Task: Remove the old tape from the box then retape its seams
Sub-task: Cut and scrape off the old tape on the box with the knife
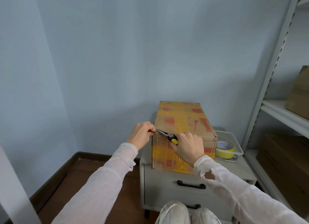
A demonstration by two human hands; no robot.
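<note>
- One left hand, out of a thin, pale, see-through sleeve: the fingers are curled tight, and thumb and forefinger pinch at the upper near left corner of the box. Whether they have tape or cardboard edge between them is too small to tell.
- One pair of pliers, with slim dark metal jaws and yellow-and-black handles. It lies slantwise over the box's near top edge, its tips at that same corner, touching the left fingertips.
- One cardboard box, oblong, brown and creased, printed in red. It stands on the top of the cabinet, its far end towards the pale blue wall. Glossy yellow tape crosses its top in several bands. One broad band runs across the near face, and more runs along its bottom edge.
- One right hand, in a matching sleeve: all fingers are wrapped round the pliers' handles.
- One grey cabinet, matt and square-edged, with two black bar handles, one on each drawer front.
- One clear plastic tray, rectangular with rounded corners, just right of the box.
- One roll of yellow tape, round with a white core, lying inside the tray.
- One pale metal shelving unit, its upright slotted, holding plain brown cartons.
</note>
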